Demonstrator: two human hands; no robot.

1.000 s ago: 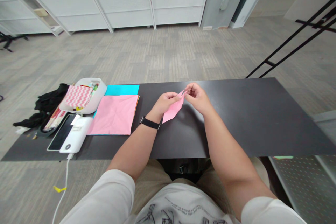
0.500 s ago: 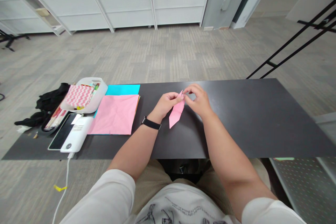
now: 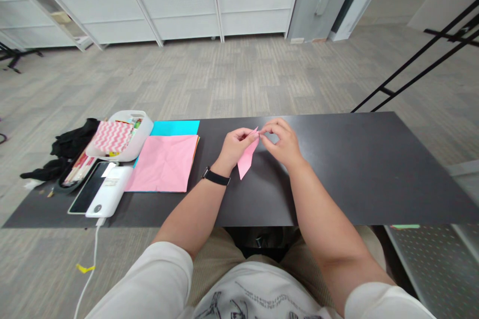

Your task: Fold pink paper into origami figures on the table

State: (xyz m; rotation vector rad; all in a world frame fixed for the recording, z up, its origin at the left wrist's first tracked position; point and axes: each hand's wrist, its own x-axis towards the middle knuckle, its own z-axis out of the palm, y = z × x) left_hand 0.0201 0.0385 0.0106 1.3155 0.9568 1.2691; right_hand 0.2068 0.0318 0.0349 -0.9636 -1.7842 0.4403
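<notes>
The left hand grips a folded pink paper between its thumb and fingers, the thumb lying over the upper part. Just to the right of it, the right hand has its thumb and forefinger closed in a pinch at the paper's upper end, with its palm turned inward. The paper is thus between the two hands, over the tabletop, its narrow lower end slanting down from beneath the left thumb towards the person; whether that end touches the surface cannot be told. A black wristband circles the wrist behind the left hand. To the left of that hand, well apart from its fingers, lies a creased pink sheet on top of other sheets, with a blue sheet showing past its far edge. Farther left of the hand stand a white basket holding a zigzag-patterned packet and, nearer the person, a white power bank overlapping a dark-screened phone.
</notes>
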